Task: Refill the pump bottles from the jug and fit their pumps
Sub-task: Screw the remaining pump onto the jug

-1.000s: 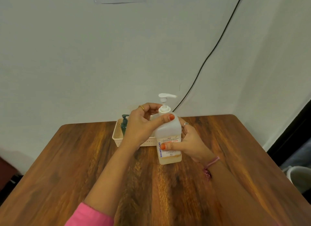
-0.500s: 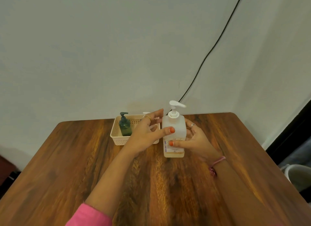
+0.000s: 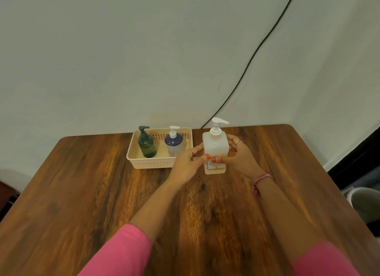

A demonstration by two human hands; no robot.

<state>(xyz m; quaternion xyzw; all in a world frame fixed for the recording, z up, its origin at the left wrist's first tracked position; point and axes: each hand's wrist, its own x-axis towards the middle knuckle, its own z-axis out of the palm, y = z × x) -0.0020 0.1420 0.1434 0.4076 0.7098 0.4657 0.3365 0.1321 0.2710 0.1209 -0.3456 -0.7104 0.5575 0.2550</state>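
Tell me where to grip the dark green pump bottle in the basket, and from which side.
Take the dark green pump bottle by its narrow neck under the pump, from above: it stands upright, and the cream basket walls its lower body.

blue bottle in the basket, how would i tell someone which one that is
On the wooden table, find the cream basket at the far edge by the wall. Two pump bottles stand inside; the blue bottle is the right-hand one. It alone has a white pump; the dark green bottle beside it has a dark one.
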